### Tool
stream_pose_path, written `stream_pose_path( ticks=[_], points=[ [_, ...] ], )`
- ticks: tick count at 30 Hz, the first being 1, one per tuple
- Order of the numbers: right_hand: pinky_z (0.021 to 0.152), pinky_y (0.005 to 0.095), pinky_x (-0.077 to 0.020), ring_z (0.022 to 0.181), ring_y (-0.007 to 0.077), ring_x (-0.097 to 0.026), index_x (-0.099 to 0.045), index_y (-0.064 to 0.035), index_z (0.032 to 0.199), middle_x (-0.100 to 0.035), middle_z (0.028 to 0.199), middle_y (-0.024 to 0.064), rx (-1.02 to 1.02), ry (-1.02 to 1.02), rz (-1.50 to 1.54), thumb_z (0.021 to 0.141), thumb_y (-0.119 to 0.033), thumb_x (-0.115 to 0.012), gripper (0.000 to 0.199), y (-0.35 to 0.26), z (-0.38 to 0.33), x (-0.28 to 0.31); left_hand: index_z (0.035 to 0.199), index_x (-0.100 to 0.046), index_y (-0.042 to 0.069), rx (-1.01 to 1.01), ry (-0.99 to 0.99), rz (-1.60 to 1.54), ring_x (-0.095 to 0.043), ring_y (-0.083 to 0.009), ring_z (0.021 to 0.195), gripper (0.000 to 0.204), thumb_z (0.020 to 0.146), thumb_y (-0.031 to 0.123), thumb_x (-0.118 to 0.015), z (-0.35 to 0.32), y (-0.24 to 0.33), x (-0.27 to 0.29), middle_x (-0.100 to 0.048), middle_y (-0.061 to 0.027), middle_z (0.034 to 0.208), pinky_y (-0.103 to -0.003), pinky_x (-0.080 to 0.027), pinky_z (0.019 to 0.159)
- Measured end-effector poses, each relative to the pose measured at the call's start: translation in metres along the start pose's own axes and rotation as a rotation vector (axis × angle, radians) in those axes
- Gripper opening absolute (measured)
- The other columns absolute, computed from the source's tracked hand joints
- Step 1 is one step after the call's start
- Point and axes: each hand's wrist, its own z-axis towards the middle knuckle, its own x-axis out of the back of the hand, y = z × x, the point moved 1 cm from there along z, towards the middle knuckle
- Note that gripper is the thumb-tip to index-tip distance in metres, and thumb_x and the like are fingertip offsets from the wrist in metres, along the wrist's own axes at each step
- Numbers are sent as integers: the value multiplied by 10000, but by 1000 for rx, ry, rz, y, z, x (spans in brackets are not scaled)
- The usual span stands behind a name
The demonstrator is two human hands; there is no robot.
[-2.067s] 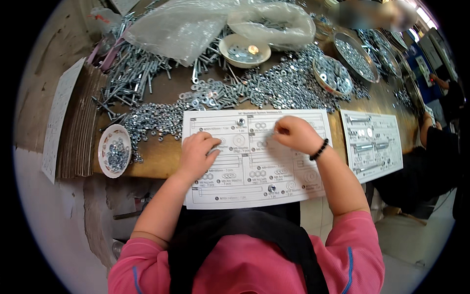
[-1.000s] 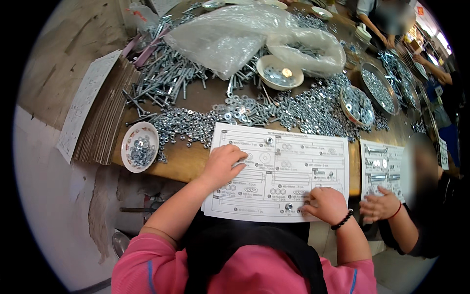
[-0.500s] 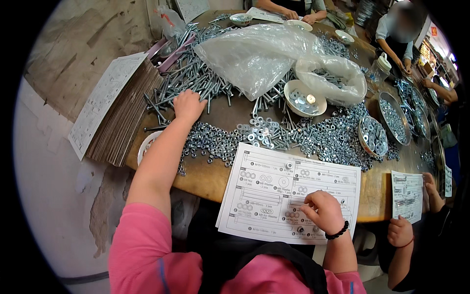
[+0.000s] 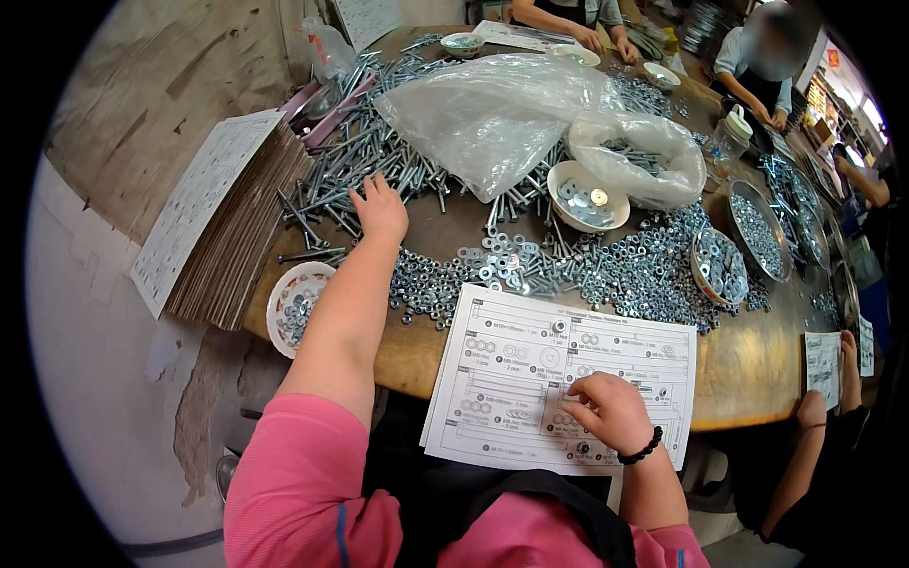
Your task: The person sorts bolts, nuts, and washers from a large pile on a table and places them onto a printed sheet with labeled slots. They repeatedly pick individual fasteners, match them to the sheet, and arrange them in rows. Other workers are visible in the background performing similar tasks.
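Note:
My left hand (image 4: 381,210) reaches over the near edge of a heap of long silver bolts (image 4: 417,170). Its fingers are spread, and no bolt shows lifted in them. Over a printed parts sheet (image 4: 492,379) in front of me is my right hand (image 4: 614,413), with a dark bead bracelet at the wrist. Its fingers curl in toward the thumb; whatever they may hold is hidden. Small nuts rest on the sheet: one nut (image 4: 559,328) near its top and another nut (image 4: 583,449) just below my right hand. Loose flat washers (image 4: 502,257) lie beyond the sheet.
Left of my arm stand a bowl of small hardware (image 4: 281,308) and a stack of printed sheets (image 4: 213,213). A clear plastic bag (image 4: 483,114) covers part of the bolts. Further right are a bowl of washers (image 4: 592,225) and a metal tray (image 4: 734,204). Co-workers sit around the table.
My left hand has shifted slightly right over the bolts and its fingers have spread. The bowl beside my forearm shows more. My right hand has moved a little left on the sheet.

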Motion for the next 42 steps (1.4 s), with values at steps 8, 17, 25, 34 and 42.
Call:
stream_pose_path(
  ticks=[8,17,25,34,42],
  points=[
    [598,352,-452,686,252,-579,-607,-76,829,-591,727,74,-49,-24,6,739,-235,-682,198,7,-8,6,997,-638,50,-122,-4,147,-512,-291,1095,281,850,171,-432,-6,-25,38,-603,-143,1061,-492,-271,1003],
    [606,357,-445,682,260,-569,-606,-72,847,-584,726,79,19,-31,35,764,-230,-651,184,5,7,-5,810,-550,71,-546,177,-232,-590,-307,700,72,752,87,-511,-79,-21,99,-599,-105,740,-438,-432,803],
    [631,378,-463,732,268,-574,-601,-92,870,-588,753,75,71,120,-110,771,-195,-636,147,6,17,-21,890,-610,102,-884,73,-635,-580,-226,652,182,723,90,-538,-194,39,119,-582,-55,708,-360,-466,608],
    [616,382,-481,725,270,-574,-588,-116,863,-550,764,75,115,-37,-237,769,-195,-615,126,1,24,-49,982,-620,89,-907,115,-807,-545,-214,842,335,662,175,-673,-227,37,116,-587,-26,895,-372,-413,753],
    [680,405,-476,760,300,-582,-579,-82,918,-593,796,112,-2,-61,-180,776,-172,-596,168,20,12,-46,1003,-626,115,-704,-258,-906,-532,-244,908,330,690,196,-693,-229,4,101,-588,-46,968,-371,-368,830]
  ],
)
